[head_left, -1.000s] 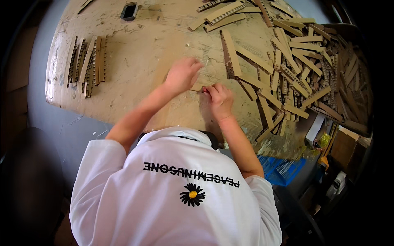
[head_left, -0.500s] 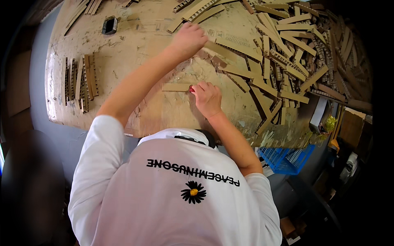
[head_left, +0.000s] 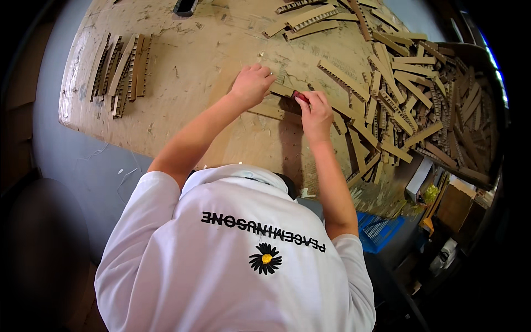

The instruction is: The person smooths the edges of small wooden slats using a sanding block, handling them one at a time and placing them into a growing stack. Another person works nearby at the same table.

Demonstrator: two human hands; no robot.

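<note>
My left hand (head_left: 251, 83) rests fingers-down on a flat cardboard strip (head_left: 283, 89) on the worn brown worktable (head_left: 182, 61), pinning its left end. Just to its right, my right hand (head_left: 315, 113) is closed around a small red tool (head_left: 301, 98), whose tip touches the same strip. Both forearms reach up from the white shirt at the bottom of the picture. How the left fingers grip the strip is partly hidden.
A neat stack of notched cardboard strips (head_left: 121, 63) lies at the table's left. A large loose pile of strips (head_left: 420, 99) covers the right side. A dark small object (head_left: 185, 6) sits at the far edge. A blue crate (head_left: 381, 229) stands below the table, right.
My left hand reached out toward the far pile half a second ago and has come back with a strip beside my right hand. The right hand stayed near the table's middle.
</note>
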